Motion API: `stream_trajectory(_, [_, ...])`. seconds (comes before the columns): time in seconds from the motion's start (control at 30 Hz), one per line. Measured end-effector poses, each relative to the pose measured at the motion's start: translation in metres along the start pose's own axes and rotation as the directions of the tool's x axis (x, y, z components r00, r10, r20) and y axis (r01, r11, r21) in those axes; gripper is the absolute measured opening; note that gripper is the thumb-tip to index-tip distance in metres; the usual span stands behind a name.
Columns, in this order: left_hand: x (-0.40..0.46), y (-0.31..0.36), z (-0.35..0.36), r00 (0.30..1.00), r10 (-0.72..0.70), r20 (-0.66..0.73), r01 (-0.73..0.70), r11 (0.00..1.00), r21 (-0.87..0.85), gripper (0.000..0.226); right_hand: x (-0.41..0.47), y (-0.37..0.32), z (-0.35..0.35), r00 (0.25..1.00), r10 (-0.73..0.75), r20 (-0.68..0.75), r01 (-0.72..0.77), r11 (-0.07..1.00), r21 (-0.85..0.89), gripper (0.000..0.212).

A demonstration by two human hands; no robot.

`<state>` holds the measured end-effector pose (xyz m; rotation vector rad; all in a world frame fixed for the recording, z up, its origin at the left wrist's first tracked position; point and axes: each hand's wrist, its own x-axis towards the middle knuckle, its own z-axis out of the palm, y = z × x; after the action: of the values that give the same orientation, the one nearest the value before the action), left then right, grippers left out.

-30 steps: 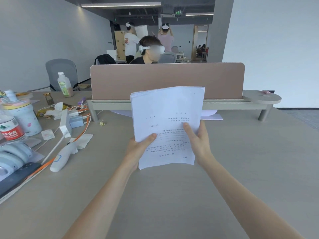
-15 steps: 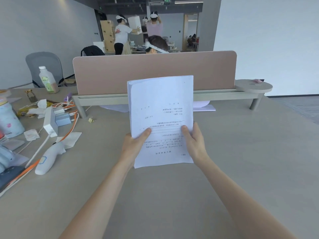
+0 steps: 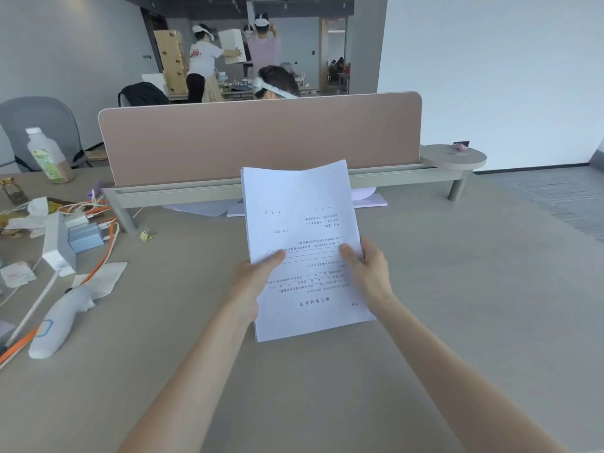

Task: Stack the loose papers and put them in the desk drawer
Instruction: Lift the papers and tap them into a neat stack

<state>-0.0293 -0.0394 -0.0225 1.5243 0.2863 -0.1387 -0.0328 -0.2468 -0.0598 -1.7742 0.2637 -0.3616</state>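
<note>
Paper stack (image 3: 304, 243) at frame centre, held tilted above counter (image 3: 457, 289); thin white sheets, printed text upside down, top edge slightly curled; left hand (image 3: 251, 289) and right hand (image 3: 369, 273) clamped on stack's side edges, thumbs on top; counter matte grey-beige, smooth; pink rounded divider panel (image 3: 261, 138) behind; cable clutter (image 3: 94, 223) at left; plastic bottle (image 3: 49, 155) upper left.

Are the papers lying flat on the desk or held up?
Held up. Both hands, left hand and right hand, grip the paper stack by its sides, tilted, top edge raised above the desk.
</note>
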Motion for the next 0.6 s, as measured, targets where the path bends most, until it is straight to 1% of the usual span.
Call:
stream_trajectory(0.1, [-0.007, 0.000, 0.012, 1.000, -0.022, 0.018, 0.022, 1.000, -0.008, 0.030, -0.009, 0.000, -0.018, 1.000, 0.009, 0.011, -0.009, 1.000, 0.029, 0.018])
stream_trajectory(0.13, [-0.010, 0.000, 0.017, 0.999, -0.032, 0.020, 0.033, 0.999, -0.006, 0.030, -0.012, 0.001, -0.026, 1.000, 0.009, 0.008, -0.009, 1.000, 0.029, 0.017])
stream_trajectory(0.23, [-0.023, -0.003, 0.036, 0.997, -0.058, 0.045, 0.058, 0.998, 0.006, 0.034, -0.022, 0.005, -0.052, 1.000, 0.020, -0.023, -0.019, 0.999, 0.043, 0.026])
stream_trajectory(0.37, [-0.049, -0.011, 0.070, 0.995, -0.079, 0.060, 0.079, 0.997, -0.002, 0.026, -0.044, 0.012, -0.096, 0.996, 0.051, -0.072, -0.043, 0.993, 0.106, 0.028])
stream_trajectory(0.43, [-0.066, -0.017, 0.089, 0.994, -0.090, 0.057, 0.090, 0.996, -0.008, 0.032, -0.057, 0.017, -0.122, 0.994, 0.072, -0.087, -0.061, 0.990, 0.128, 0.029])
stream_trajectory(0.5, [-0.086, -0.024, 0.109, 0.993, -0.099, 0.068, 0.100, 0.995, -0.012, 0.046, -0.070, 0.021, -0.151, 0.991, 0.090, -0.101, -0.077, 0.989, 0.126, 0.028])
stream_trajectory(0.6, [-0.119, -0.035, 0.144, 0.988, -0.111, 0.108, 0.113, 0.994, -0.009, 0.052, -0.091, 0.031, -0.200, 0.986, 0.094, -0.138, -0.077, 0.989, 0.125, 0.031])
